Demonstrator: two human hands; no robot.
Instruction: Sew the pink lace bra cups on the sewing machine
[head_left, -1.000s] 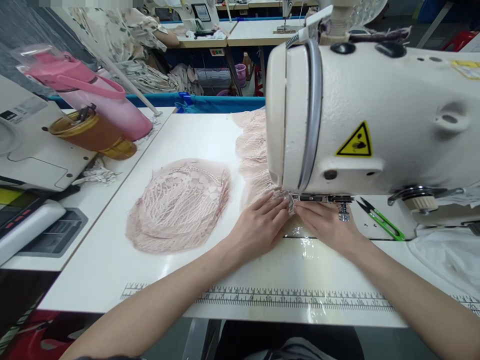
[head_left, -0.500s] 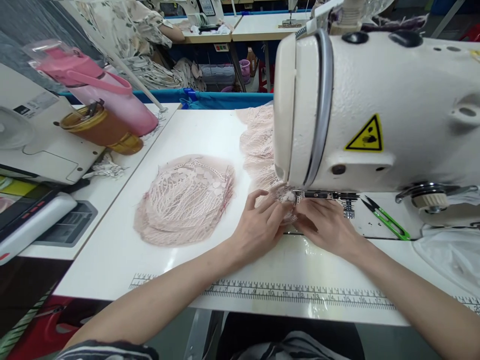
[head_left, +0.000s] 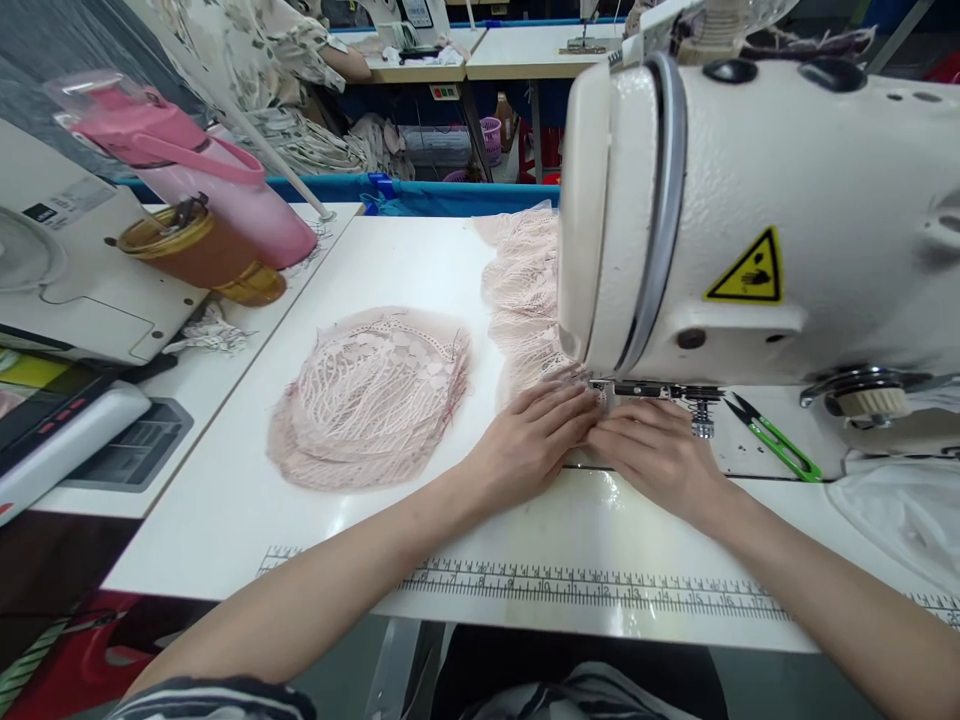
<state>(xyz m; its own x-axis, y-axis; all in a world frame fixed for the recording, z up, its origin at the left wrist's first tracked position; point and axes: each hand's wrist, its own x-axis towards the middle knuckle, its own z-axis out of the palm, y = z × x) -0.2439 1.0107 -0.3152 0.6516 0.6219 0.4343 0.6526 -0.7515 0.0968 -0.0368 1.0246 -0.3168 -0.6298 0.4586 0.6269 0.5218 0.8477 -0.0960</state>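
Note:
Pale pink lace fabric (head_left: 526,290) runs under the head of a white sewing machine (head_left: 750,200). My left hand (head_left: 529,440) lies on the lace just left of the presser foot, fingers stretched out and pressing it down. Close by, at the front of the foot, my right hand (head_left: 656,450) has its fingers drawn together on the lace edge; the fingers cover most of that edge. The needle area is largely hidden behind both hands. A separate stack of pink lace pieces (head_left: 371,400) rests on the table to the left.
Green-handled thread snips (head_left: 776,440) lie right of the foot, near white cloth (head_left: 900,510). A printed ruler (head_left: 570,585) runs along the table's front. A pink bottle (head_left: 202,180) and a brown cup (head_left: 202,250) stand at left. Across the way is another person's sleeve (head_left: 300,50).
My left fingers have gone from bent and pinching to stretched flat on the lace. The right fingers have straightened somewhat and sit closer to the left hand. The view has shifted slightly.

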